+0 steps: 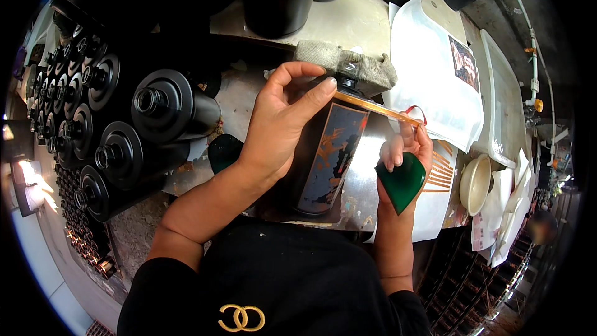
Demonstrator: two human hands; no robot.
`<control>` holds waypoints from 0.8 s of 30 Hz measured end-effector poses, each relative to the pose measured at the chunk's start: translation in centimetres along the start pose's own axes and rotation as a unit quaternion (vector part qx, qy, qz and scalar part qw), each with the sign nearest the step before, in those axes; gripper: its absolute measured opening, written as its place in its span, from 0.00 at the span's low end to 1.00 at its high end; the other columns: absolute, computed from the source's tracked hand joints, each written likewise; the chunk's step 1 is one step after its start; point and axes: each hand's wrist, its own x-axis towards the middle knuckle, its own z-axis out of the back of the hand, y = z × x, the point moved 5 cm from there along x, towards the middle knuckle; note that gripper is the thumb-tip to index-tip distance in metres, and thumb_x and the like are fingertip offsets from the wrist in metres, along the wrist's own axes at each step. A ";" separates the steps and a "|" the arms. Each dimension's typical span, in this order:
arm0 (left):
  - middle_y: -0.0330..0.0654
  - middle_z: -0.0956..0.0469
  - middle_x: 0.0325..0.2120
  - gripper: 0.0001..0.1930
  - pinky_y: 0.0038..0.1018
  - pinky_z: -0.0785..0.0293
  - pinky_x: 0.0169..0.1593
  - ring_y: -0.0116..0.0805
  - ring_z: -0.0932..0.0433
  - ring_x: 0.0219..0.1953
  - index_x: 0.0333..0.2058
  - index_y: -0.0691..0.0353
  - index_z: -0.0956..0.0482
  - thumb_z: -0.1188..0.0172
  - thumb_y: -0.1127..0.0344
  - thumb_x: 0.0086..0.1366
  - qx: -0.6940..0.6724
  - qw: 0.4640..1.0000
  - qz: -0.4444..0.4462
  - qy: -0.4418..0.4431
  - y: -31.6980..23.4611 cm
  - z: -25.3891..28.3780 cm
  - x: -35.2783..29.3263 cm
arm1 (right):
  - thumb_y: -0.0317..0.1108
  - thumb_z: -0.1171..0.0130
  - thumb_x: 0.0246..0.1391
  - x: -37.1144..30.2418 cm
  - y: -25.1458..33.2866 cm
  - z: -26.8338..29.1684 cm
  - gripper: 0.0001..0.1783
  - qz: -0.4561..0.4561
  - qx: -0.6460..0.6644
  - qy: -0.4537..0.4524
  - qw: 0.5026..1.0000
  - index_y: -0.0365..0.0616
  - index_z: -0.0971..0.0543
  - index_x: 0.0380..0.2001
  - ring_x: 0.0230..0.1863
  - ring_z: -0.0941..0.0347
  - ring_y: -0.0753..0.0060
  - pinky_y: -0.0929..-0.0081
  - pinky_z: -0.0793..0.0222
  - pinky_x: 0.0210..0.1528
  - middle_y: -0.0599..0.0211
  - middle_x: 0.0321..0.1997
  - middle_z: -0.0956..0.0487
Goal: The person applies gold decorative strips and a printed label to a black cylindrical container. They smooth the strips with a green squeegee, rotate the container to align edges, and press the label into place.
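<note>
A black bottle [303, 162] lies in front of me, its neck away from me against a grey cloth [320, 56]. Its dark panel [336, 155] carries patchy orange decoration. Across the bottle's shoulder runs a thin gold strip [379, 109]. My left hand [280, 118] is closed at the strip's left end, thumb pressed near the bottle's shoulder. My right hand [407, 149] pinches the strip's right end between thumb and finger. Its other fingers hold a green teardrop-shaped scraper [401, 183]. A small red loop [416, 111] shows beside the right fingertips.
Many black bottles [165, 106] stand in rows on the left. Larger black containers [280, 0] are at the back. White sheets [429, 68], a sheet with gold strips [440, 171], a cream bowl [475, 183] and a pale tray [497, 99] lie on the right.
</note>
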 end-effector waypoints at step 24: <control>0.36 0.28 0.37 0.12 0.20 0.31 0.49 0.22 0.28 0.41 0.45 0.60 0.30 0.42 0.69 0.65 -0.080 0.996 0.045 -0.002 0.4 0.9 -0.1 | 0.36 0.65 0.66 -0.3 0.3 -0.5 0.17 0.011 -0.005 0.006 1.000 0.38 0.28 0.43 0.13 0.40 0.80 0.85 0.43 0.14 0.50 0.50 0.23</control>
